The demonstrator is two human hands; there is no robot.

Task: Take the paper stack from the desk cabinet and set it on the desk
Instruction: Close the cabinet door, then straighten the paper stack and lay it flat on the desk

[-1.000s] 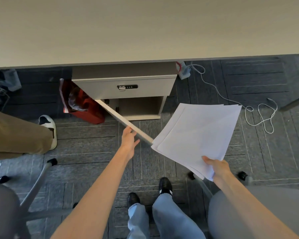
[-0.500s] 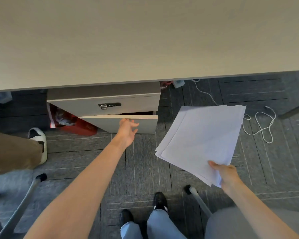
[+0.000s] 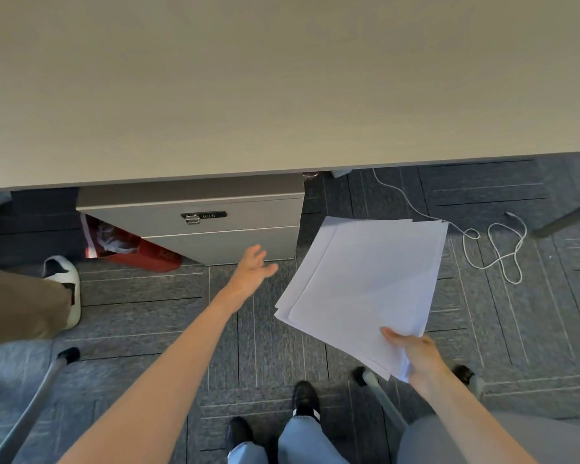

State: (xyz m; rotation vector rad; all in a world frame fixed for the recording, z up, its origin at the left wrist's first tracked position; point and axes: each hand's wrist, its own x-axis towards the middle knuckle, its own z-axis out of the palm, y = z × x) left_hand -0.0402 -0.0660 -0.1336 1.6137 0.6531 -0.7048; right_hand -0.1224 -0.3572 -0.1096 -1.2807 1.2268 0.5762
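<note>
The right hand (image 3: pixel 412 351) pinched the near corner of the paper stack (image 3: pixel 365 286) and held it above the floor, its sheets fanned. The left hand (image 3: pixel 252 269) reached out with spread fingers (image 3: pixel 270 270), just before the shut cabinet (image 3: pixel 215 229) under the counter (image 3: pixel 282 88).
</note>
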